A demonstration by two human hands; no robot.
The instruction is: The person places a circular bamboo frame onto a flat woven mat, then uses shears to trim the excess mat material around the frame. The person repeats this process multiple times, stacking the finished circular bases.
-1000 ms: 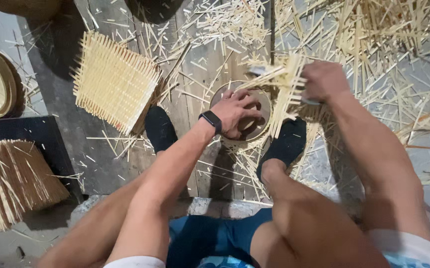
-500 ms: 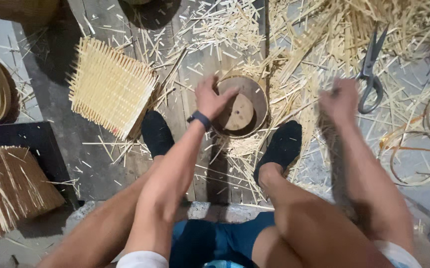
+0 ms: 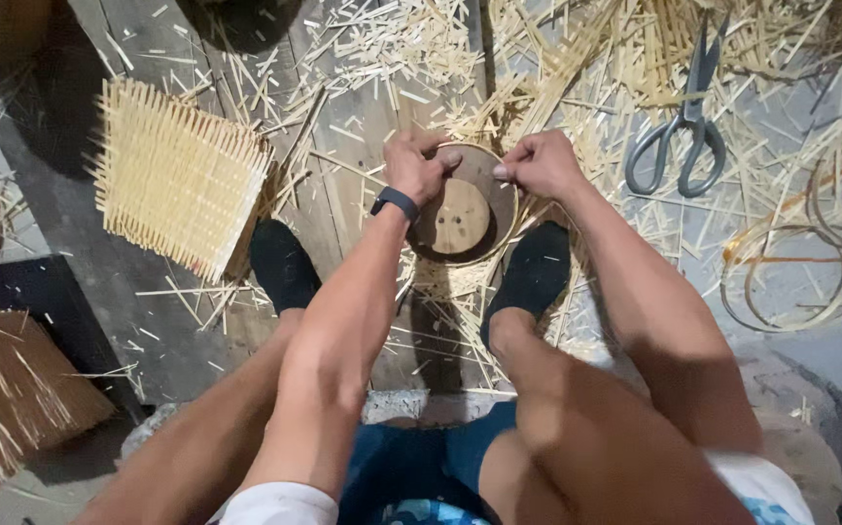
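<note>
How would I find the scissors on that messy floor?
Start at the round wooden mould held between both hands. Look right, past the right hand, to the grey metal scissors lying on pale bamboo strips. They are the only metal thing there.

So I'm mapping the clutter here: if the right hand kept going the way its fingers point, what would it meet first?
Probably the left hand, just across the round wooden form from the right hand; their heights are hard to judge.
</note>
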